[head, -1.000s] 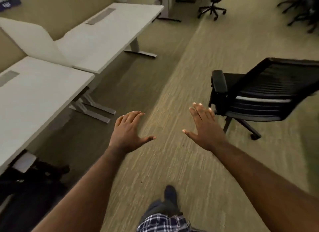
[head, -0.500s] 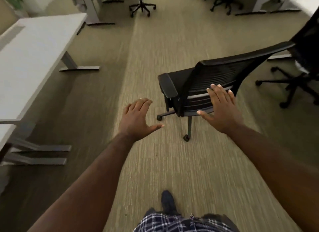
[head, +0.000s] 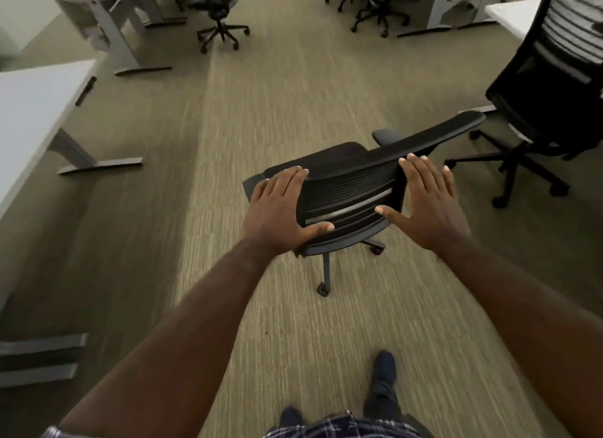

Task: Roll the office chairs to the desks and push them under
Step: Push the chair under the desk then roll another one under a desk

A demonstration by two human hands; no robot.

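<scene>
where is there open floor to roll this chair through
Open carpet runs ahead of the near chair, between the left desk and the tall chair on the right. Far end is crowded: one chair on the left, a cluster of chairs on the right.

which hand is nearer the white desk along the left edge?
Left. The left hand is at the left side of the black mesh office chair's backrest, the side toward the white desk. The right hand is at the backrest's far side.
</scene>
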